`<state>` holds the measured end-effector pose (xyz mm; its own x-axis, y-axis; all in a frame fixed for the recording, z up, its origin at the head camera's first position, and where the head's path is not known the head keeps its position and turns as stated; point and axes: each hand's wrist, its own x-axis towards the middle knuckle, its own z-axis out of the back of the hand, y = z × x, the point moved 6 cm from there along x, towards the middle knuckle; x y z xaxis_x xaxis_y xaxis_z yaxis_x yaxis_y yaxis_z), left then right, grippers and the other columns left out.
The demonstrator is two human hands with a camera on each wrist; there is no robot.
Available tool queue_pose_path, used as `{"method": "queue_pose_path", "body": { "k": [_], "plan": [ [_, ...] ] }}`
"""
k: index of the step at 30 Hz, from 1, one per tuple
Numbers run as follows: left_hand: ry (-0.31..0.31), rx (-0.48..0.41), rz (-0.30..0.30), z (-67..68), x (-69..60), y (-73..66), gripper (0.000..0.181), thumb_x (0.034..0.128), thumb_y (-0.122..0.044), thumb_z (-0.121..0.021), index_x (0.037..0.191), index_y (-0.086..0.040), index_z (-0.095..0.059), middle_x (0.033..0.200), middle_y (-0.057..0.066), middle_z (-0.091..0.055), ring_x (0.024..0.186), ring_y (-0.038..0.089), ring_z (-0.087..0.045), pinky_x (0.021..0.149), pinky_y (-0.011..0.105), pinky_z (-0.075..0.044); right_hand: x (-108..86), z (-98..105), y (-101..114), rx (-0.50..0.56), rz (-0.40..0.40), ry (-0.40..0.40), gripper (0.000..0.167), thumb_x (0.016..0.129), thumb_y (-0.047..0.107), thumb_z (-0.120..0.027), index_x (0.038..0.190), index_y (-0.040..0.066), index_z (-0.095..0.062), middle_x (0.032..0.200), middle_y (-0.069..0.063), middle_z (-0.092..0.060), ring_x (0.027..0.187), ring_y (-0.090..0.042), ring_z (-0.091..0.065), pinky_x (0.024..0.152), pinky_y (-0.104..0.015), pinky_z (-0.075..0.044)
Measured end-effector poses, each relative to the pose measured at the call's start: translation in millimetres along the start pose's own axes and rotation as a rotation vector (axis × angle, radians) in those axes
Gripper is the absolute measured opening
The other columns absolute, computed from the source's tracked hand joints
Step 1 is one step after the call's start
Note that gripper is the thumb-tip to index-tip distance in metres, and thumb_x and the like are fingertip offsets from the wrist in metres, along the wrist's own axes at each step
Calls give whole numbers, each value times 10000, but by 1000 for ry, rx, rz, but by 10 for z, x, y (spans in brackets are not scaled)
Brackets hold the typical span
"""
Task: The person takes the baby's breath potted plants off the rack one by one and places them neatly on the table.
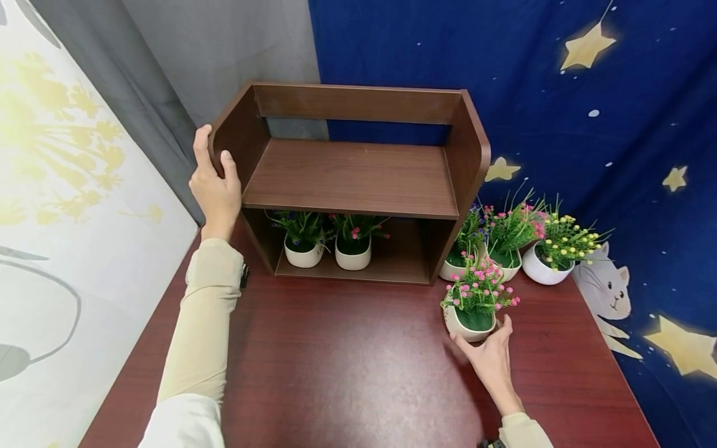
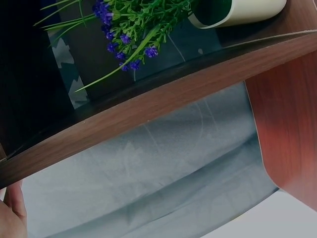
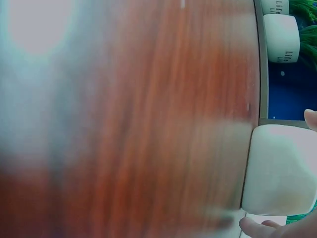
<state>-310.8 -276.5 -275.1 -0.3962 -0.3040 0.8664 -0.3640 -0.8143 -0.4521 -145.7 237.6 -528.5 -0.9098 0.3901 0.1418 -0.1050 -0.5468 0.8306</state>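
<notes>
My left hand (image 1: 215, 190) holds the left side panel of a dark brown wooden shelf (image 1: 353, 177), thumb on one side and fingers on the other. In the left wrist view, only part of that hand (image 2: 13, 213) shows at the lower left. On the right, my right hand (image 1: 493, 361) grips a white pot with pink flowers (image 1: 476, 298) between thumb and fingers. That pot (image 3: 280, 171) looks tilted in the head view. On the lower shelf level stand a potted plant with blue-purple flowers (image 1: 302, 239) and another with reddish-pink flowers (image 1: 353, 242).
Right of the shelf stand potted plants with purple flowers (image 1: 454, 269), pink flowers (image 1: 506, 249) and yellow flowers (image 1: 549, 258). All rest on a reddish-brown table (image 1: 347, 354). A blue star-patterned curtain (image 1: 538, 124) and a grey curtain (image 1: 224, 50) hang behind.
</notes>
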Motion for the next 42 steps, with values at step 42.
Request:
{"method": "queue_pose_path", "body": {
  "k": [42],
  "plan": [
    [10,-18,-6,-2,-1,-28,415,947,-285,-434,1358,-228,-421,900,145,-608,478,218,-301,500,352,-243,-308,-1047,1307,224,198,123,842,648,270,-839,1288,14,-354,1264,-140,-449,1148,-294,-470,932,-456,-389]
  ]
}}
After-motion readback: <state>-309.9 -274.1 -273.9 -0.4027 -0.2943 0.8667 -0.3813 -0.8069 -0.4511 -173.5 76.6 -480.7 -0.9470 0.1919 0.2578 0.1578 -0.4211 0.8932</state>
